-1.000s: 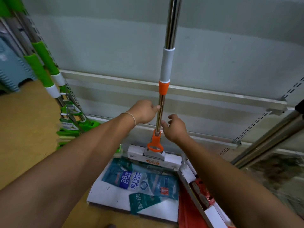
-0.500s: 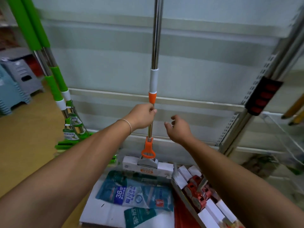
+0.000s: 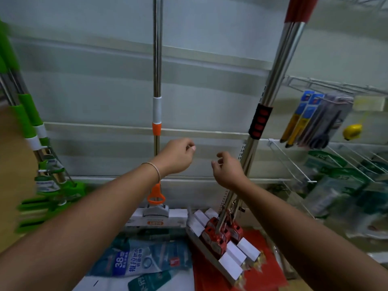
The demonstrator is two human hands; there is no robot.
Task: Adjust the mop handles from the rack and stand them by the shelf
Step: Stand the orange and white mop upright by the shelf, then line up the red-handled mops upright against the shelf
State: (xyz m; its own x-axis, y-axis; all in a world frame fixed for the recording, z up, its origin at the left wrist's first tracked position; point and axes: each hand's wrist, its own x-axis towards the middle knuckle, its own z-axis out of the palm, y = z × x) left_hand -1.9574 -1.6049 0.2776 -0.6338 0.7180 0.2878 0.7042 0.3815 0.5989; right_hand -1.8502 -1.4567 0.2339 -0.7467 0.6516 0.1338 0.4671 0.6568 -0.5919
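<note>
A steel mop handle (image 3: 157, 59) with a white-and-orange collar stands upright against the grey shelf back panel (image 3: 100, 97). Its sponge head (image 3: 156, 217) rests on the floor. My left hand (image 3: 177, 156) hangs just right of that handle, fingers loosely curled, holding nothing. My right hand (image 3: 227, 170) floats beside it, also loosely curled, a short way left of a bundle of steel mop handles (image 3: 279, 66) with red tops and a black-and-red grip, which leans against the shelf upright.
Green-handled mops (image 3: 27, 122) lean at the far left. Wire racks (image 3: 327, 164) with packaged goods fill the right side. Blue-printed packets (image 3: 142, 263) and a red sheet (image 3: 256, 244) lie on the floor under the mop heads.
My left hand has let go of the orange-collared handle and shifted right. The view has swung right, bringing the red-topped handles and wire racks into view.
</note>
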